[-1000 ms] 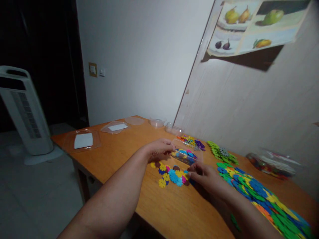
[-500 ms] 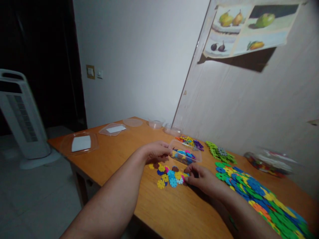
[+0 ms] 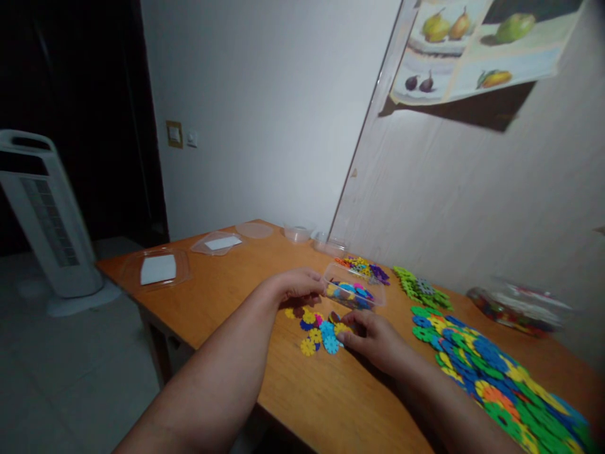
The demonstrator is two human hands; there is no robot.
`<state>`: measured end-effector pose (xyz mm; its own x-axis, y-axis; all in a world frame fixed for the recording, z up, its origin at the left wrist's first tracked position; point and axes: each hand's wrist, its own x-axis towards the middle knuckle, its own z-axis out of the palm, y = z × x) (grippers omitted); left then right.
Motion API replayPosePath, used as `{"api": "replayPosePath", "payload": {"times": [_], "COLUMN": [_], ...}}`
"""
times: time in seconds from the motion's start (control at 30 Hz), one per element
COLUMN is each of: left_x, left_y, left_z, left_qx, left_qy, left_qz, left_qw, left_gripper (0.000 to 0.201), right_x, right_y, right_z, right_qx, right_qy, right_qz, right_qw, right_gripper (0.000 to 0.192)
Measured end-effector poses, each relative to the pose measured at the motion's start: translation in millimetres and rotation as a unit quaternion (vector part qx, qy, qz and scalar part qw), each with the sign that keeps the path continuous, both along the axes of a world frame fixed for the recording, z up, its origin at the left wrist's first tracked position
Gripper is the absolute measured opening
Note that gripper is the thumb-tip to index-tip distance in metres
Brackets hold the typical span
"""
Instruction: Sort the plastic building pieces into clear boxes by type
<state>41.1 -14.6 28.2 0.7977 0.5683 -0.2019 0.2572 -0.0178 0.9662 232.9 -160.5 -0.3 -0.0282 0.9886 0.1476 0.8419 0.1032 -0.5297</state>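
Note:
My left hand (image 3: 302,287) is closed on the near left edge of a clear plastic box (image 3: 382,296). Inside the box lie several blue, yellow and pink notched discs (image 3: 347,290). My right hand (image 3: 371,337) is over a small pile of notched plastic discs on the table, thumb and fingers closed around a yellow disc (image 3: 340,328). Light blue discs (image 3: 331,342), a yellow disc (image 3: 308,347) and a few dark ones lie left of its fingertips. The fingers partly cover the pile's right end.
A large heap of green, blue and yellow discs (image 3: 501,372) spreads at the right. Behind are lime-green pieces (image 3: 416,287), small mixed pieces (image 3: 362,266) and a filled clear bag (image 3: 517,306). Lids (image 3: 130,268) and clear tubs (image 3: 297,234) stand along the far side.
My right hand has moved left across the pile, over discs that lay left of it. My left hand stays at the box. The view has shifted slightly.

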Motion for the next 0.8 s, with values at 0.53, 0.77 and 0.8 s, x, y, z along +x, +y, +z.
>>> {"api": "replayPosePath", "payload": {"times": [0.53,0.77,0.8], "left_x": [3,3,3], "left_y": [1,0,0], "left_z": [0.2,-0.4,-0.5], "left_qx": [-0.001,0.008,0.008], "left_qy": [0.003,0.021,0.02], "left_qz": [0.001,0.003,0.002], "left_qw": [1.0,1.0,1.0], "left_gripper": [0.011,0.008,0.008], "right_x": [-6,1,0], "right_y": [-12,-10,-9], "right_z": [39.8,6.4,3.5], "right_qx": [0.095,-0.01,-0.013], "right_qy": [0.386,0.065,0.033], "right_qz": [-0.142,-0.01,-0.003], "right_qw": [0.907,0.998,0.999], "right_gripper": [0.035,0.027,0.025]}}
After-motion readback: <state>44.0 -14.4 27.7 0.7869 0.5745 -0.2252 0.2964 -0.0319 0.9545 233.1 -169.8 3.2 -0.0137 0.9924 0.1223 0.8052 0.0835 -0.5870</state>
